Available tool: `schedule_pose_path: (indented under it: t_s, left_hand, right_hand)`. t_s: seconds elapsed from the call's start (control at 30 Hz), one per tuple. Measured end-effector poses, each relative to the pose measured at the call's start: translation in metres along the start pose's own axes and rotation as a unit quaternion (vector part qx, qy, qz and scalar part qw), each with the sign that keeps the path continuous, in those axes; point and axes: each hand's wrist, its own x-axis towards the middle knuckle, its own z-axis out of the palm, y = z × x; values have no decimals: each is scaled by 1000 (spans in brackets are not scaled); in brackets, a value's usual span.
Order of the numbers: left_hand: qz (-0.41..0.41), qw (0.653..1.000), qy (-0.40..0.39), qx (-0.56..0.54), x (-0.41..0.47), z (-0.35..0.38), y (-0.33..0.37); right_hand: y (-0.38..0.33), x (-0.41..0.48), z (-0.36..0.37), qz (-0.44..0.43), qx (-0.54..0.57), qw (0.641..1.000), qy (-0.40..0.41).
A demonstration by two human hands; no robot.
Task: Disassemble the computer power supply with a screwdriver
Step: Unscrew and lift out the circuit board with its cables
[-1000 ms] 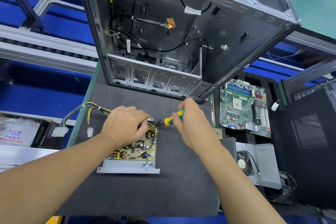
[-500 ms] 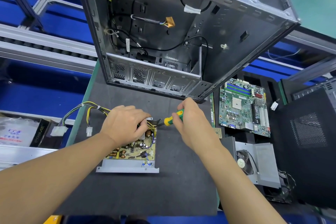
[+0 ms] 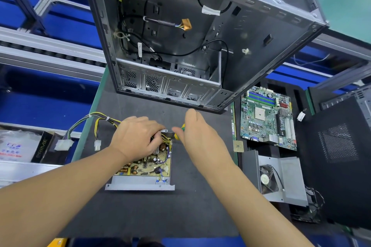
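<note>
The opened power supply (image 3: 143,183) lies on the dark mat, its yellow circuit board (image 3: 148,164) exposed in a grey metal tray. My left hand (image 3: 136,138) rests on the board's far end, fingers curled over the wires there. A yellow and black cable bundle (image 3: 88,120) runs left from it to white plugs. My right hand (image 3: 196,132) holds the green and yellow screwdriver (image 3: 179,132), whose tip points left at the supply's far right corner. Most of the handle is hidden behind the hand.
An empty computer case (image 3: 200,42) stands open at the back of the mat (image 3: 160,212). To the right lie a green motherboard (image 3: 267,118), a small CPU chip (image 3: 238,146), a grey cover with a fan (image 3: 279,182) and a black panel (image 3: 341,158).
My right hand has turned on the screwdriver, so its fingers now point up and less of the handle shows. The left hand and power supply have stayed put.
</note>
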Motion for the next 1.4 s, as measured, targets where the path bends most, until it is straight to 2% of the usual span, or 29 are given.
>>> schedule_pose_path:
  t_s: [0.1, 0.17, 0.33, 0.57, 0.73, 0.83, 0.97, 1.1, 1.27, 1.33, 1.4]
  left_hand:
    - [1, 1000, 2, -2, -1, -1, 0]
    - [1, 1000, 0, -3, -1, -2, 0]
    - [3, 1000, -17, -11, -1, -4, 0]
    - [7, 1000, -28, -11, -2, -7, 0]
    - [24, 1000, -6, -17, -1, -10, 0]
    - [20, 1000, -18, -8, -1, -9, 0]
    - [11, 999, -40, -15, -1, -8, -2]
    - [8, 999, -47, -18, -1, -7, -3]
    - [13, 1000, -20, -17, -1, -7, -2]
    - [16, 1000, -21, -17, -2, -7, -1]
    - [15, 999, -27, -15, -2, -7, -1]
  right_hand:
    - [1, -1, -6, -18, -125, 992, 6]
    - [-1, 0, -10, -36, -169, 985, 11]
    - [-12, 9, -15, -96, -81, 990, -57]
    - [-10, 15, -29, -82, -22, 975, -204]
    - [-15, 14, -32, -14, -50, 988, -146]
    - [-16, 14, -29, -27, -94, 988, -117]
    - [-17, 14, -32, -77, -22, 980, -180]
    - [-13, 18, -36, -33, 42, 964, -262]
    - [-13, 23, -33, 62, -71, 985, -146]
    - [-9, 26, -32, 32, -116, 986, -118]
    - [-6, 29, -33, -5, -58, 990, -131]
